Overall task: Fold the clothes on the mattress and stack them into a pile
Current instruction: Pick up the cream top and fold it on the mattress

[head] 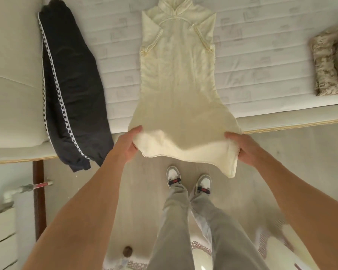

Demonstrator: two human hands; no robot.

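Seemingly, both the left hand [129, 145] and right hand [240, 145] are pinching the cream dress [177, 84] hem, needing level lifting toward its collar.

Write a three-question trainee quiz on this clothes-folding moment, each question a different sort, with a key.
1. True or false: both hands grip the hem of the cream dress.
2. Multiple choice: where do the dark trousers with the checkered side stripe lie? A) left of the dress, leg ends hanging over the mattress edge; B) on top of the dress; C) on the floor.
3. Short answer: what sits at the far right of the mattress?

Key
1. True: the left hand and the right hand each hold a lower corner, and the hem hangs past the mattress edge.
2. A.
3. A folded camouflage-patterned garment, apart from the dress.
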